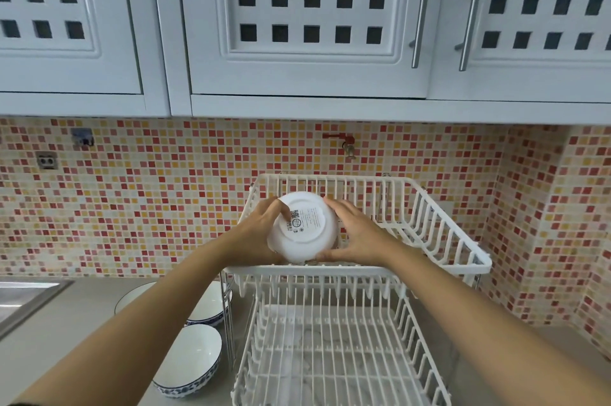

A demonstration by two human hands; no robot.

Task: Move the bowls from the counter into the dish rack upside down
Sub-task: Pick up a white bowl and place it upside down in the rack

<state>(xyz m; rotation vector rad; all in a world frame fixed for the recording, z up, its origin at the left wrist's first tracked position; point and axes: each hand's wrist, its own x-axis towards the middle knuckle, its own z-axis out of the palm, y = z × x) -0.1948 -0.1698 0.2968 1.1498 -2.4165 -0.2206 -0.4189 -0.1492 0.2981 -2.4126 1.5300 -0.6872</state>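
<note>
A white bowl (304, 233) is turned upside down, its labelled base facing me, at the front left of the upper tier of the white wire dish rack (439, 227). My left hand (261, 233) grips its left side and my right hand (353, 233) grips its right side. Whether the bowl rests on the wires I cannot tell. On the grey counter left of the rack stand upright bowls: a blue-patterned one (188, 362) nearest me, another (210, 304) behind it, and a third (132, 298) partly hidden by my left forearm.
The rack's lower tier (330, 356) holds nothing. A steel sink (23, 300) lies at far left. White wall cabinets (297, 25) hang overhead. A red tap (344, 141) and a socket (46, 161) sit on the mosaic tile wall.
</note>
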